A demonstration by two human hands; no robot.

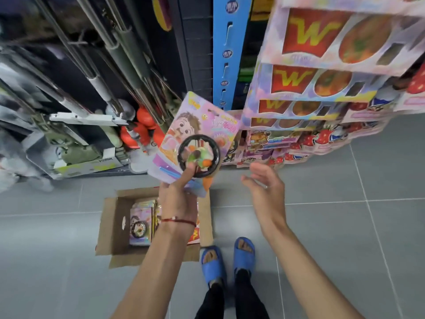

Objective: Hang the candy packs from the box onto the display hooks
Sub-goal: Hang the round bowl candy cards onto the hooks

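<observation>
My left hand (178, 194) grips a pink candy pack (195, 132) by its lower edge, thumb on the front. The pack shows a cartoon face and a black round bowl of sweets, and it seems to sit on top of more packs in the same grip. My right hand (264, 187) hovers to the right of it, fingers relaxed and holding nothing. Below on the floor lies the open cardboard box (110, 222) with more packs (140, 224) stacked inside. Rows of hung candy packs (310, 88) fill the display on the right.
A blue slotted strip (226, 49) runs up the middle. Mops and cleaning goods (96, 88) hang and stand on the left. Grey floor tiles (345, 226) spread around my feet in blue sandals (227, 256) beside the box.
</observation>
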